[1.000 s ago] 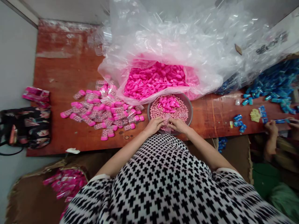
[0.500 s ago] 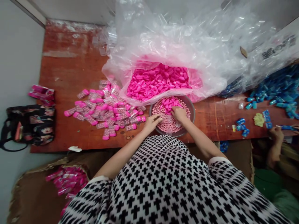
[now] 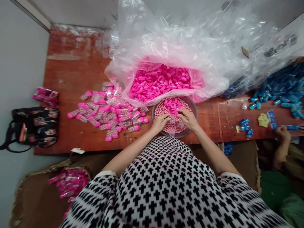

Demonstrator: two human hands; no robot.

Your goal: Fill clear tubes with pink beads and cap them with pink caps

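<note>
A grey bowl [image 3: 195,117] of pink beads [image 3: 166,129] stands at the table's front edge, with pink caps [image 3: 173,104] lying on the beads. Over the bowl's left side, my left hand [image 3: 161,123] has its fingers pressed together on something too small to make out. My right hand [image 3: 188,118] is over the bowl's right side, fingers closed near the caps; what it holds is hidden. A small gap parts the two hands. Left of the bowl lies a pile of bead-filled clear bottles with pink caps [image 3: 111,110].
Behind the bowl a clear plastic bag [image 3: 209,72] holds many pink caps. A floral bag [image 3: 45,126] is at the left. Blue pieces [image 3: 273,91] lie at the right, near another person's hand [image 3: 283,134]. Below the table a box [image 3: 30,190] holds pink packets.
My right hand has drawn back from the pink caps and turned toward my left hand. My left hand has shifted slightly right, further over the bowl.
</note>
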